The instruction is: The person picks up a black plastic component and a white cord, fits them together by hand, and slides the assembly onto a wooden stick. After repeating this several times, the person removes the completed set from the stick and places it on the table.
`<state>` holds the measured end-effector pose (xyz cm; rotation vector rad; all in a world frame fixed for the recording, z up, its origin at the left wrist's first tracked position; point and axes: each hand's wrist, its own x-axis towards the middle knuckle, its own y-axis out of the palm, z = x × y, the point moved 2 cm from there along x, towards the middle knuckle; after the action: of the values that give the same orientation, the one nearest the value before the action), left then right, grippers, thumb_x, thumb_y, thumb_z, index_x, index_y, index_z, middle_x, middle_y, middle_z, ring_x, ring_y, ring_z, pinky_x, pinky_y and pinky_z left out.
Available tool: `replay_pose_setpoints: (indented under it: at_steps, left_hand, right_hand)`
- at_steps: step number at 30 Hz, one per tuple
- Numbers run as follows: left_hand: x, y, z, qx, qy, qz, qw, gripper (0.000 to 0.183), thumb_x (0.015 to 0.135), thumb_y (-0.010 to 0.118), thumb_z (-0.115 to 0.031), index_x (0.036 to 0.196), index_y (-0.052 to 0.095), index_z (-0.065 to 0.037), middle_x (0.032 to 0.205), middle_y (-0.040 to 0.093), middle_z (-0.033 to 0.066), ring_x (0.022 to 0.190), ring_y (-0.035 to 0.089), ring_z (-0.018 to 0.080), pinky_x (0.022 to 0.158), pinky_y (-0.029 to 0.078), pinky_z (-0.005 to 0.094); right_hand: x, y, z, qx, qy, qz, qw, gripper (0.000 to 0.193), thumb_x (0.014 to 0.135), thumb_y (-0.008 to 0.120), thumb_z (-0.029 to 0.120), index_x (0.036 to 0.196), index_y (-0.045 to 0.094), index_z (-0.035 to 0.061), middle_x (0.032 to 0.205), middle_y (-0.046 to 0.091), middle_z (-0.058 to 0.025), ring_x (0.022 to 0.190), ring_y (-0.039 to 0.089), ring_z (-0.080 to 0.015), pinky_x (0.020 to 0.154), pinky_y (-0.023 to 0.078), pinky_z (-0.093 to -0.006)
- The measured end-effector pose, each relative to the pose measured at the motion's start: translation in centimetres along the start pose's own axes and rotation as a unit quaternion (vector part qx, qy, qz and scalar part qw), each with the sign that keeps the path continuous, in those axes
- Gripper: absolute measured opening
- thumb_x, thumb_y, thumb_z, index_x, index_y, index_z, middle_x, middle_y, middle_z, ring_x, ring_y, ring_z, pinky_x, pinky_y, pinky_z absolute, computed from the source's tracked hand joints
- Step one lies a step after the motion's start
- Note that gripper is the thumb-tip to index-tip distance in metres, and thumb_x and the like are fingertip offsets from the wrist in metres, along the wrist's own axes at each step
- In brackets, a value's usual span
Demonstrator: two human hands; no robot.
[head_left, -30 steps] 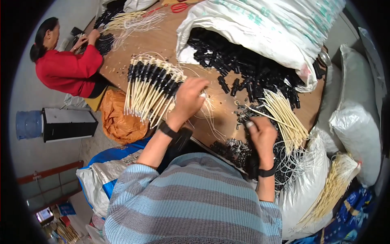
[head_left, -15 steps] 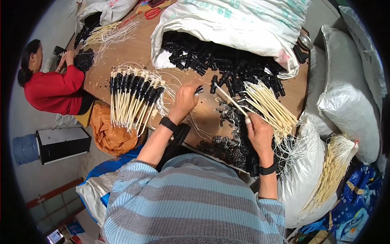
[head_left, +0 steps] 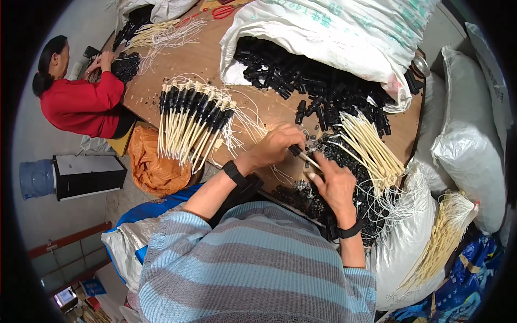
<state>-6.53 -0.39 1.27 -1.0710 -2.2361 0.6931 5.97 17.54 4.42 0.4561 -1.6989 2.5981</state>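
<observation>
Between my two hands a black plastic sleeve (head_left: 294, 150) and a cream-coloured tube (head_left: 309, 160) meet end to end; whether the tube sits inside the sleeve I cannot tell. My left hand (head_left: 277, 144) is closed around the sleeve, with its fingers partly hiding it. My right hand (head_left: 335, 185) pinches the tube between thumb and fingers, over a heap of small dark clips (head_left: 301, 196). To the right of that hand lies a bundle of cream tubes (head_left: 371, 153) with thin white cords. Left of my left hand, a fanned row of tubes with black sleeves (head_left: 188, 124) rests on the table.
A large white woven sack (head_left: 334, 37) spills black sleeves (head_left: 285, 75) across the brown table (head_left: 177, 59). Red scissors (head_left: 222, 12) lie at the back. A person in red (head_left: 81, 105) works at the left. Full white sacks (head_left: 468, 129) stand on the right, an orange bag (head_left: 156, 161) below left.
My left hand has moved right with the black sleeve. My right hand has shifted slightly down with the tube, and the two pieces now meet. The whole view has shifted a little.
</observation>
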Motion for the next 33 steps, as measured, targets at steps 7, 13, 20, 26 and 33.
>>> replay_pose_setpoints:
  at_steps: [7, 13, 20, 26, 33]
  left_hand:
    - [0.4, 0.8, -3.9, 0.106, 0.11, -0.034, 0.988, 0.039, 0.076, 0.066, -0.012, 0.113, 0.065, -0.025, 0.084, 0.062, -0.0005, 0.073, 0.064, 0.0204, 0.053, 0.047, 0.0329]
    - [-2.3, 0.2, -0.7, 0.085, -0.15, -0.142, 0.975, 0.02, 0.086, 0.059, -0.013, 0.105, 0.064, -0.011, 0.073, 0.06, 0.0081, 0.069, 0.062, 0.0208, 0.058, 0.049, 0.0349]
    - [-0.9, 2.5, -2.4, -0.277, -0.256, -0.096, 0.921, 0.021, 0.082, 0.063, -0.005, 0.103, 0.066, -0.002, 0.081, 0.066, -0.0011, 0.071, 0.057, 0.0068, 0.066, 0.047, 0.0233]
    - [-1.3, 1.5, -2.6, -0.103, -0.277, -0.029, 0.955, 0.035, 0.075, 0.063, -0.001, 0.11, 0.064, -0.003, 0.091, 0.068, 0.0077, 0.082, 0.062, 0.015, 0.076, 0.048, 0.028]
    - [-1.6, 1.1, -2.6, -0.026, -0.227, 0.005, 0.974, 0.04, 0.074, 0.059, 0.0, 0.113, 0.064, -0.007, 0.105, 0.067, 0.0142, 0.101, 0.062, 0.0331, 0.086, 0.049, 0.04]
  right_hand:
    - [0.4, 0.3, -0.6, 0.072, 0.145, -0.088, 0.983, 0.041, 0.075, 0.072, 0.008, 0.115, 0.064, 0.0113, 0.074, 0.065, -0.0131, 0.064, 0.064, -0.0268, 0.059, 0.051, -0.0335]
    - [-1.0, -1.0, -4.2, 0.635, 0.15, -0.145, 0.744, 0.009, 0.08, 0.066, 0.001, 0.074, 0.061, 0.0049, 0.1, 0.068, -0.0072, 0.069, 0.056, -0.0097, 0.057, 0.041, -0.0208]
    - [0.8, 2.4, 1.6, 0.096, 0.077, 0.006, 0.992, 0.025, 0.076, 0.071, 0.012, 0.101, 0.067, 0.0076, 0.088, 0.067, -0.0127, 0.069, 0.066, -0.0294, 0.056, 0.051, -0.0354]
    - [0.5, 1.5, 1.3, 0.178, 0.128, -0.015, 0.976, 0.014, 0.082, 0.066, 0.01, 0.093, 0.07, 0.0044, 0.078, 0.068, -0.0158, 0.063, 0.066, -0.0288, 0.057, 0.051, -0.0343]
    - [0.6, 1.2, 1.0, 0.125, 0.103, -0.092, 0.982, 0.013, 0.082, 0.065, 0.01, 0.092, 0.07, 0.003, 0.081, 0.07, -0.0142, 0.069, 0.068, -0.0287, 0.061, 0.053, -0.0329]
